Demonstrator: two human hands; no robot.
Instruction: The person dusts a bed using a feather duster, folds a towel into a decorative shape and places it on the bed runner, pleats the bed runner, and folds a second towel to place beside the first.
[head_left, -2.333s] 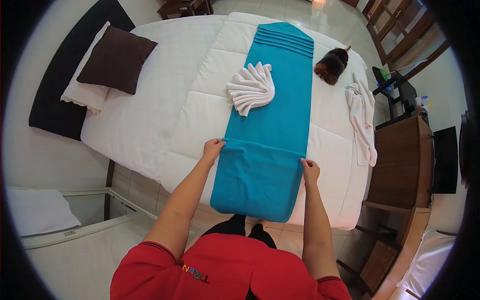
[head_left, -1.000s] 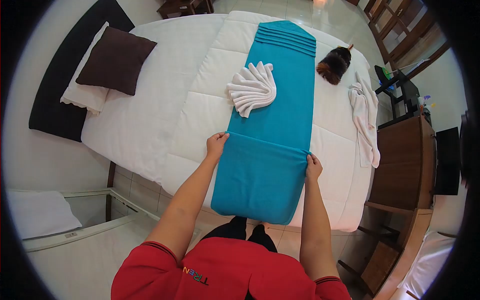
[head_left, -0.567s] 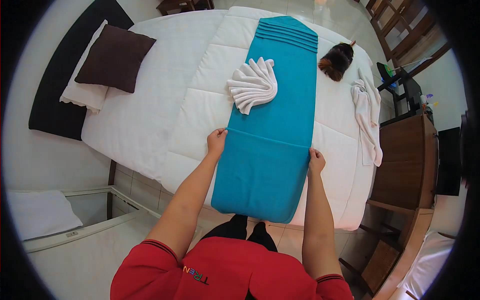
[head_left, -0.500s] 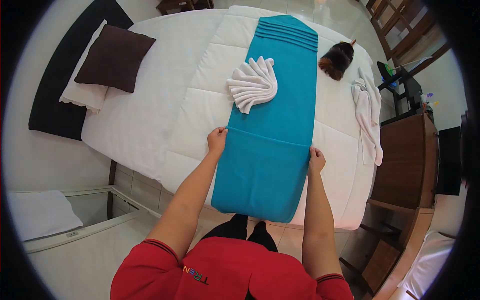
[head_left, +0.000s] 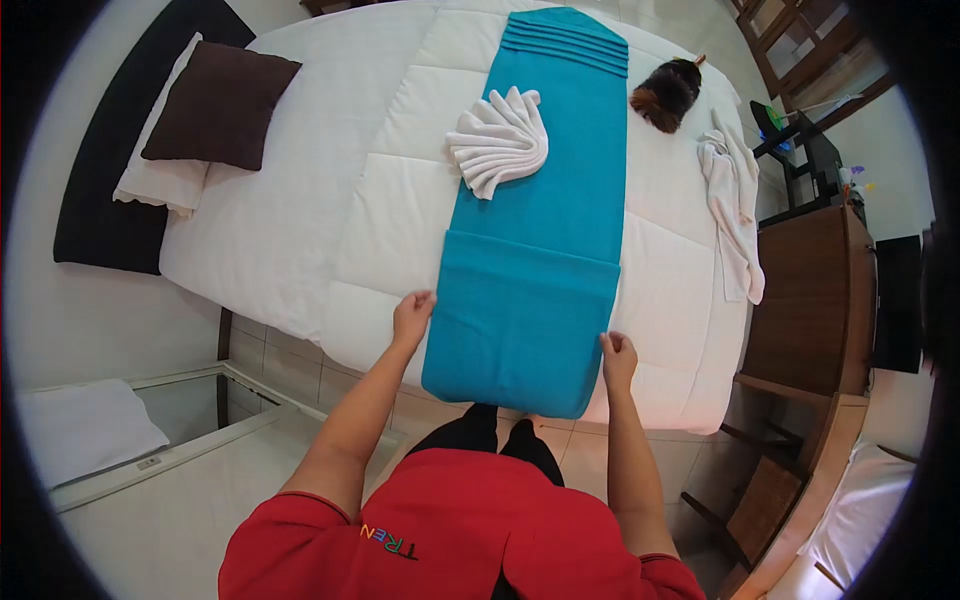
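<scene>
A teal bed runner [head_left: 540, 240] lies across the white bed, its near part folded over with a straight crosswise edge, its far end pleated to a point. My left hand [head_left: 412, 318] is at the runner's left side below that fold edge, fingertips pinched at its border. At the right side, my right hand [head_left: 619, 358] has thumb and fingers together close to the border. Whether either hand grips cloth is too small to tell. A fan-folded white towel [head_left: 499, 142] rests on the runner's left part.
A brown cushion [head_left: 221, 104] leans on a white pillow by the black headboard [head_left: 110, 190]. A dark feathery object [head_left: 667, 95] and a crumpled white cloth [head_left: 733, 210] lie on the bed's right. A wooden cabinet [head_left: 800, 310] stands beyond.
Both hands have left the corners of the fold edge and moved down along the runner's sides. The fold edge now lies flat. The whole view has shifted slightly, with the bed higher in it.
</scene>
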